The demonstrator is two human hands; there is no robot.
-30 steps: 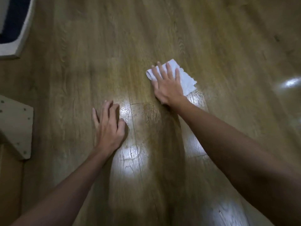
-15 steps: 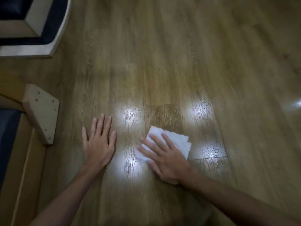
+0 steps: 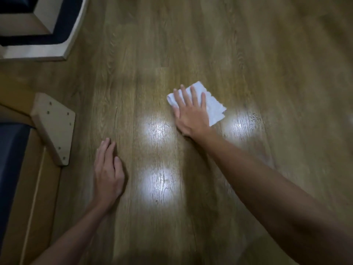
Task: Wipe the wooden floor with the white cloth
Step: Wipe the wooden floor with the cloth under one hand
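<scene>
Count: 1 white cloth (image 3: 214,106), 2 hands – left hand (image 3: 108,175), right hand (image 3: 191,113). 1 wooden floor (image 3: 248,54), 3 bright light reflections on it. 1 wooden bracket (image 3: 54,125) with visible screw heads, near left. 1 white-edged frame (image 3: 63,46), far left.

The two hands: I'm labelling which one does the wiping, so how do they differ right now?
The right hand presses flat on the white cloth, fingers spread; the left hand rests on the bare wooden floor, fingers together. The right hand reaches farther forward; the left stays nearer the body. Both lie palm down.
</scene>
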